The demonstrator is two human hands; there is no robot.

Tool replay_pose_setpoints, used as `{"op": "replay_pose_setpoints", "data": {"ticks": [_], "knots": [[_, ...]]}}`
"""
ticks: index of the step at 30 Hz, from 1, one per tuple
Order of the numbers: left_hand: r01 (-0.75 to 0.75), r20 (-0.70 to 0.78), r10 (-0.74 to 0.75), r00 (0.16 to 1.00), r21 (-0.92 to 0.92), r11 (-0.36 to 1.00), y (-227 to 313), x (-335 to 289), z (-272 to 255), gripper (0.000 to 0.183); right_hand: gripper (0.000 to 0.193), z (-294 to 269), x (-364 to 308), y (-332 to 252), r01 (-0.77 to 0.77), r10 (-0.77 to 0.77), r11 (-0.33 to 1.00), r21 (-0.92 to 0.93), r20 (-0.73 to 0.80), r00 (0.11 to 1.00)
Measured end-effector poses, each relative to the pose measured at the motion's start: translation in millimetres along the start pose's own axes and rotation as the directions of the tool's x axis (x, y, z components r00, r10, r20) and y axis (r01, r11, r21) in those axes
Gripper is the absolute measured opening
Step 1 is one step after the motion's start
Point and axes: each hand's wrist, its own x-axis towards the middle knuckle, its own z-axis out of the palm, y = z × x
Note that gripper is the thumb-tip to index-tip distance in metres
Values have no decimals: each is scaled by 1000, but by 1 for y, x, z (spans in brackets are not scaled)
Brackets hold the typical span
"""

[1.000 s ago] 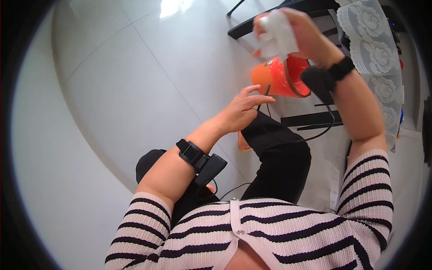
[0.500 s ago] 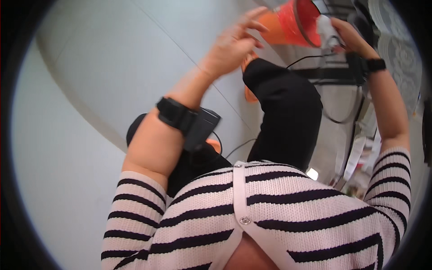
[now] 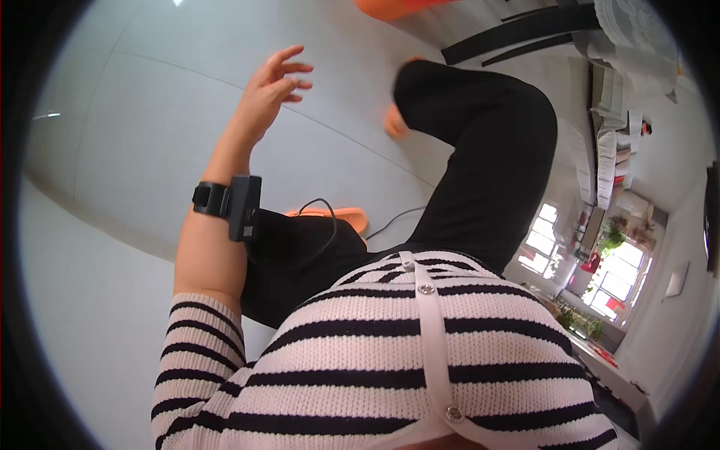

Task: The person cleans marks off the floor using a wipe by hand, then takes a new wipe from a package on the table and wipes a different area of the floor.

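My left hand [image 3: 271, 91] is stretched out over the pale tiled floor [image 3: 165, 135], fingers loosely apart and nothing in it. A black strap with a dark box-shaped device [image 3: 244, 208] sits on that forearm. My right hand is out of the picture. At the top edge only the lower part of an orange bin [image 3: 397, 7] shows, away from my left hand.
Dark furniture legs [image 3: 517, 34] stand at the top right beside a patterned lace cloth [image 3: 637, 34]. A thin black cable [image 3: 397, 225] runs near my orange slipper [image 3: 341, 217]. Bright windows [image 3: 619, 274] with plants lie far to the right.
My left hand has drawn back leftward from the orange bin. My right hand, which held a whitish crumpled thing at the bin's mouth, has left the view. My view has swung, taking the bin to the top edge.
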Motion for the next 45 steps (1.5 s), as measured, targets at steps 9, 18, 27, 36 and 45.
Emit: {"op": "replay_pose_setpoints", "data": {"ticks": [9, 18, 27, 36, 45], "knots": [[177, -15, -177, 984, 139, 974, -9, 6, -9, 47, 28, 250, -160, -405, 866, -938, 273, 419, -86, 337], [156, -108, -129, 986, 300, 941, 34, 13, 45, 42, 40, 586, -51, -334, 839, -798, 525, 144, 425, 427], [316, -90, -306, 948, 378, 870, 41, 19, 92, 42, 18, 585, 79, -161, 176, -213, 966, 187, 204, 955], [261, -54, -258, 965, 342, 903, 69, 34, 111, 40, 18, 567, 133, -137, 170, -69, 905, -390, 261, 963], [25, -6, -27, 1000, 600, 800, 124, 14, 100, 48, 22, 587, 74, -178, 71, -19, 983, -167, 297, 955]]}}
